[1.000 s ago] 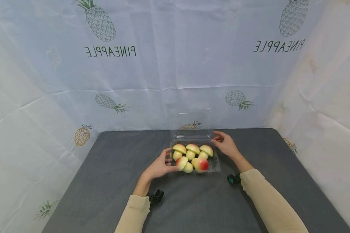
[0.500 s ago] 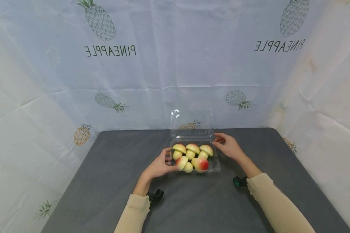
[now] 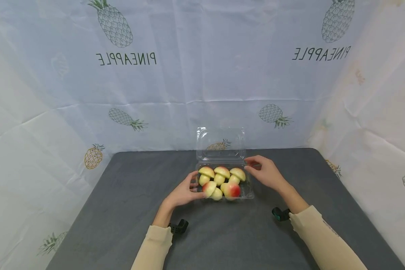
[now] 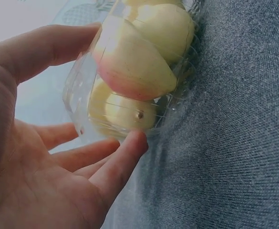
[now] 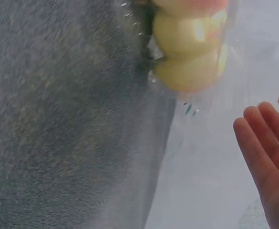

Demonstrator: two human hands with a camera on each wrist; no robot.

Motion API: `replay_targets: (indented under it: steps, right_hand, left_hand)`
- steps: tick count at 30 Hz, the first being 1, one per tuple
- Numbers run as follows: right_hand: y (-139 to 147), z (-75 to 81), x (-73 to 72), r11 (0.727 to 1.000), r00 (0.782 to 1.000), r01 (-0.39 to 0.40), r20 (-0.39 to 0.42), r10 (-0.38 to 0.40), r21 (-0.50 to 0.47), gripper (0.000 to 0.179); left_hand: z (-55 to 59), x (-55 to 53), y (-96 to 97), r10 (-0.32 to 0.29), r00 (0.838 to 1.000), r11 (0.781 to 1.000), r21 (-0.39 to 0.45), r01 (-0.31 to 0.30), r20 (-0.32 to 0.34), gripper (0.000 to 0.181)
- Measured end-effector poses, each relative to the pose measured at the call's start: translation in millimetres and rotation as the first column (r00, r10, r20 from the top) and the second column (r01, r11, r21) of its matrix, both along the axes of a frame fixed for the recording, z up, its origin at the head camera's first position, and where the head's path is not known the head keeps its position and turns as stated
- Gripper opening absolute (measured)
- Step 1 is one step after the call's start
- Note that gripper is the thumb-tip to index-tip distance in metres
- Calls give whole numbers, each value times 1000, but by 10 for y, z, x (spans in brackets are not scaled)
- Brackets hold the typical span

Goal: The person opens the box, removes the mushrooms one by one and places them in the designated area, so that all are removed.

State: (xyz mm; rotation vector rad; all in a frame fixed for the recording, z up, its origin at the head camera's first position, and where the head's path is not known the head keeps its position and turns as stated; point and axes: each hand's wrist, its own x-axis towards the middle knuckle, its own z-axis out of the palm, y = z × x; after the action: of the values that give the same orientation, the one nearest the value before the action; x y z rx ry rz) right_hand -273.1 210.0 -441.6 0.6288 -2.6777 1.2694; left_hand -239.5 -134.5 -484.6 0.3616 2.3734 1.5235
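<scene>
A clear plastic clamshell box (image 3: 251, 195) stands on the table, its lid (image 3: 221, 153) raised at the back. Several pale yellow, red-tinged mushroom-shaped pieces (image 3: 221, 172) lie inside, in two rows. My left hand (image 3: 183, 191) holds the box by its left end, thumb at the front rim and fingers along the side. In the left wrist view, one piece (image 4: 134, 62) shows close up through the clear plastic. My right hand (image 3: 264, 172) is at the back right corner, its fingers loosely bent near the hinge. The right wrist view shows its fingers (image 5: 251, 148) apart from the box.
The table has a dark grey cloth top (image 3: 128, 210). A white curtain (image 3: 175, 82) printed with pineapples hangs right behind its back edge and along both sides. A black wrist camera (image 3: 179, 227) sits at the left wrist, another (image 3: 281, 213) at the right.
My right forearm has swung outward to the right and slightly toward me, the right fingers staying near the box's back corner. The left hand and the box have kept their places.
</scene>
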Motion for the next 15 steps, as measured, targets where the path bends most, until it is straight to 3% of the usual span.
replay_targets:
  steps: [15]
  right_hand:
    - [-157,150,159,997,993,-77,-83,79,32,32]
  left_hand:
    - [6,-6,-6,1,1000,1000,-19,-1,3,97]
